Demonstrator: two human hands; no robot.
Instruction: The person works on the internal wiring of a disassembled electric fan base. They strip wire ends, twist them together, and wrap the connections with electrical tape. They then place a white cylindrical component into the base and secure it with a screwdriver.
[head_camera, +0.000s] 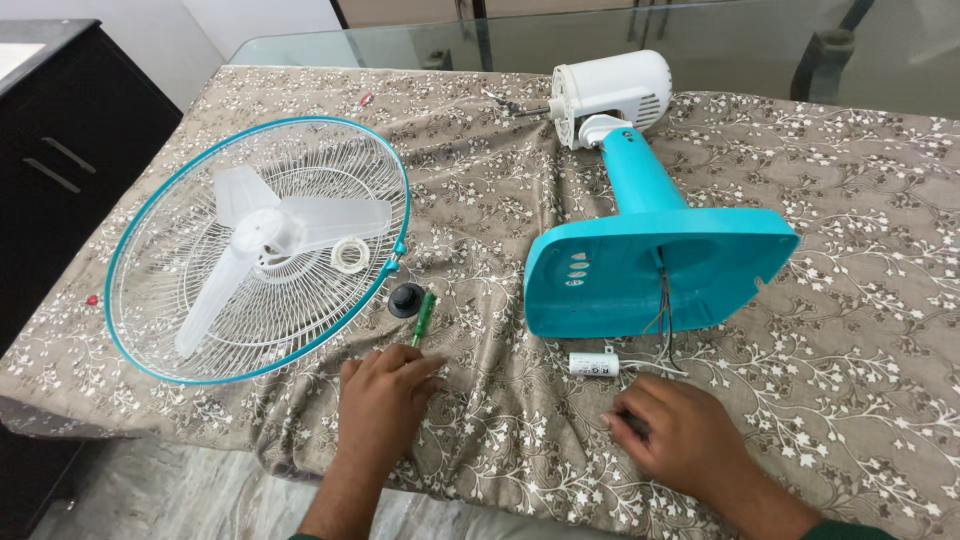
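Nearest the camera, two hands rest at the near edge of the patterned brown tablecloth (480, 180). The left hand (383, 397) lies flat, fingertips touching one green-handled screwdriver (423, 318). The right hand (680, 432) is curled, pinching something small and dark. One white cylindrical capacitor (594, 364) lies beside one turquoise fan base (655, 262); one round wire fan guard (258, 245) holds one translucent blade (262, 240).

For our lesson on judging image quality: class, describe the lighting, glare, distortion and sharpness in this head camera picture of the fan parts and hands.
Head view: light is soft and even, with faint shadows under the left hand and right hand; the glass tabletop shows reflections at the far edge; the wide lens bends the table edges; the grille, base and motor are all sharp, with no motion blur.
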